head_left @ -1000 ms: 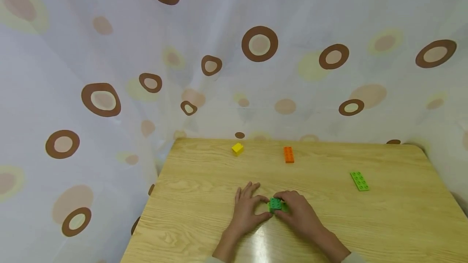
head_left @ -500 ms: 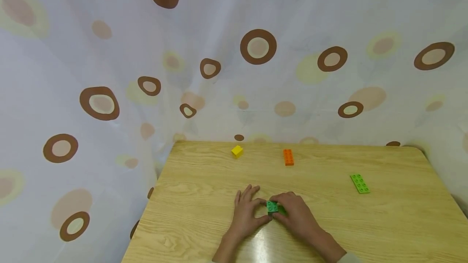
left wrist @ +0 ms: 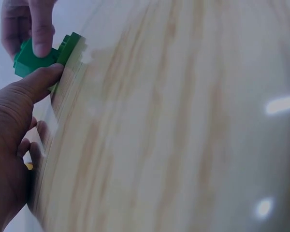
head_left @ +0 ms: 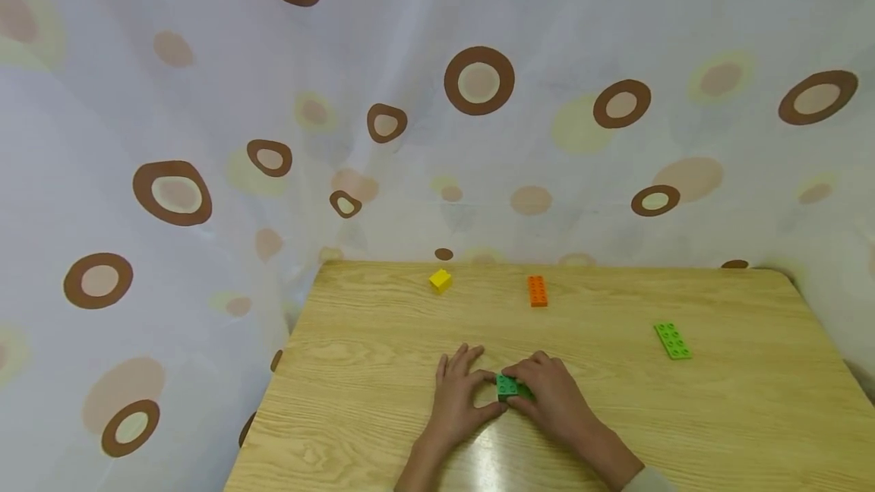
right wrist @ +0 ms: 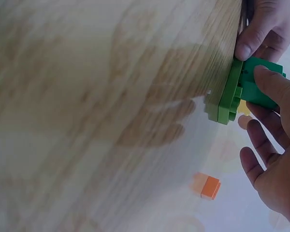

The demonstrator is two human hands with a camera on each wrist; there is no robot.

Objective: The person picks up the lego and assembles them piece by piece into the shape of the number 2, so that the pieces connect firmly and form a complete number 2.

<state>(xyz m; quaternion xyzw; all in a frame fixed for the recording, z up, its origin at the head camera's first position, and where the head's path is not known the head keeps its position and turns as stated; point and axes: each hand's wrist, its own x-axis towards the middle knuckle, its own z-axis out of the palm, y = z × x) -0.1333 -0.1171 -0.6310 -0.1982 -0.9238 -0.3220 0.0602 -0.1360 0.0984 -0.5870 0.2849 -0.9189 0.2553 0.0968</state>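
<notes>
A dark green toy building brick (head_left: 506,387) sits on top of a flat light green building brick (right wrist: 227,94), over its left end. My right hand (head_left: 557,401) pinches the dark green brick between thumb and fingers, from its near and far sides. With thumb and index finger, my left hand (head_left: 456,401) grips the left end of the flat brick; its other fingers spread away over the table. In the left wrist view, the dark green brick (left wrist: 34,58) is partly covered by the right fingers. Studs show on the flat brick's uncovered right end.
On the wooden table (head_left: 369,393), a yellow brick (head_left: 440,281) and an orange brick (head_left: 538,291) lie near the back edge. Another flat light green brick (head_left: 673,341) lies to the right. A spotted curtain (head_left: 410,226) hangs behind and at the left.
My right hand has shifted slightly left with the dark green brick, from further along the flat brick to its left end. My left hand has stayed nearly in place.
</notes>
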